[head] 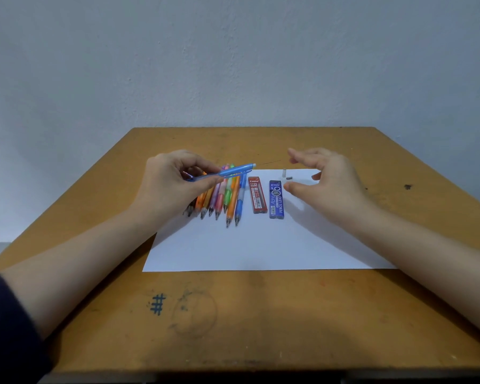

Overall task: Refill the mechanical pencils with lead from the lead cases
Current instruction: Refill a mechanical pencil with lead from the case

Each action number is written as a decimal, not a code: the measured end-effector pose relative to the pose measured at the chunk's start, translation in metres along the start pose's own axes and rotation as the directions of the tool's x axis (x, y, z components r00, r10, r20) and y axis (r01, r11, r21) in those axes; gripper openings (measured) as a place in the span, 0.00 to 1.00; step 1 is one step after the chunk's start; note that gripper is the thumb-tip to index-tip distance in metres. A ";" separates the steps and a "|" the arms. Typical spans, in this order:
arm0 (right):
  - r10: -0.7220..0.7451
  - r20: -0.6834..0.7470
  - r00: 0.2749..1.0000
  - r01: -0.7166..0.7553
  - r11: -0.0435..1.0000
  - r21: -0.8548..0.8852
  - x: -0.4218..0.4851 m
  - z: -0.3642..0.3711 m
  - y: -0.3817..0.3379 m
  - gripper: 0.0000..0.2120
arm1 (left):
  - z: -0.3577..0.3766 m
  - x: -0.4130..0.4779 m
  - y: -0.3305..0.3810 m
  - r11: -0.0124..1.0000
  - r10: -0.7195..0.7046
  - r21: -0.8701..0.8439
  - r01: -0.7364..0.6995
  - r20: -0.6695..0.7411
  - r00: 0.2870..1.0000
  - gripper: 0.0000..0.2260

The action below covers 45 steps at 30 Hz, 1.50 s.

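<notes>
Pale grey wall behind a worn brown desk; a white paper sheet lies across its middle. Left hand pinches the blue mechanical pencil at mid-barrel between thumb and fingers, raised above the sheet, open rear end pointing right. 1 thin lead sticks out of that end, only partly inside. Right hand hovers just right of the lead's free end, fingers spread apart, holding nothing; whether a fingertip touches the lead cannot be told.

Row of other pencils lies on the left part of the sheet, tips toward the near edge. 2 lead cases sit to their right, flat on the paper: red case, then blue case. 2 small loose parts, probably cap and eraser, lie near the far edge.

Handling, judged: lead is near weightless, stiff and brittle, and likely snaps under any sideways load. Touch it only at the free end and push along its own axis, or tilt the pencil rear-up and let it slide in. Pencil is light, smooth plastic; the mid-barrel pinch looks adequate if held steady so the bore stays in line with the lead
</notes>
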State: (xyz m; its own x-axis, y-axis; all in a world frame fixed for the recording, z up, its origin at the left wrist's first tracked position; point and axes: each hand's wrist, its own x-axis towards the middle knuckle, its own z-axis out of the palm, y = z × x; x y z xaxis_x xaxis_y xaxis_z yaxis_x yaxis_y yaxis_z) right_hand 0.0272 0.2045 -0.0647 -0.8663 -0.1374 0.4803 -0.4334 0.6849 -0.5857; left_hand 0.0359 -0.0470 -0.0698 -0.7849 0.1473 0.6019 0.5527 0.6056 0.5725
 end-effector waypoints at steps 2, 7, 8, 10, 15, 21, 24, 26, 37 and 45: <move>0.017 0.029 0.999 -0.017 1.000 0.005 -0.001 0.004 -0.002 0.27 | 0.000 0.000 0.000 1.000 0.000 0.005 0.000 0.001 1.000 0.07; -0.001 0.110 0.994 0.004 1.000 -0.020 -0.006 0.008 -0.006 0.27 | 0.000 -0.001 0.001 1.000 0.029 -0.001 -0.029 0.010 1.000 0.07; -0.015 0.123 0.992 0.017 1.000 -0.015 -0.007 0.008 -0.007 0.27 | 0.000 -0.001 0.001 1.000 0.031 -0.006 -0.031 0.008 0.999 0.07; -0.032 0.154 0.988 0.034 0.999 -0.005 -0.009 0.008 -0.011 0.27 | 0.001 -0.002 0.002 0.999 0.031 -0.021 -0.031 0.003 1.000 0.07; -0.075 0.236 0.969 0.069 0.997 0.030 -0.012 0.012 -0.017 0.30 | 0.004 -0.003 0.006 0.998 0.055 -0.027 -0.055 -0.008 0.998 0.08; -0.105 0.239 0.965 0.081 0.991 0.108 -0.009 0.013 -0.015 0.31 | 0.003 -0.003 0.005 0.997 0.071 -0.016 -0.071 -0.010 0.997 0.08; -0.139 0.080 0.987 0.134 0.989 0.062 0.000 0.009 -0.005 0.27 | 0.003 -0.003 0.004 0.997 0.072 -0.011 -0.072 -0.008 0.997 0.08; -0.147 0.022 0.989 0.148 0.987 -0.068 0.008 0.006 0.005 0.24 | 0.003 -0.002 0.003 0.998 0.069 -0.015 -0.069 -0.010 0.998 0.07; 0.050 0.081 0.995 -0.022 0.949 -0.316 0.031 0.007 0.033 0.09 | 0.003 -0.002 0.003 0.998 0.063 -0.019 -0.063 -0.008 0.998 0.08; 0.011 0.088 0.996 0.017 0.946 -0.322 0.031 0.008 0.033 0.04 | 0.003 -0.002 0.004 0.999 0.048 -0.012 -0.048 0.001 0.999 0.07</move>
State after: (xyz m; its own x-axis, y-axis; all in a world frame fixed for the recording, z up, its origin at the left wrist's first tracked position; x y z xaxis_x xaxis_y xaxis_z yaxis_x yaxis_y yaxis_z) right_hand -0.0163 0.2176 -0.0743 -0.8896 -0.1917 0.4145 -0.3452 0.8765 -0.3356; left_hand 0.0387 -0.0427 -0.0706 -0.7575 0.1776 0.6282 0.5934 0.5883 0.5493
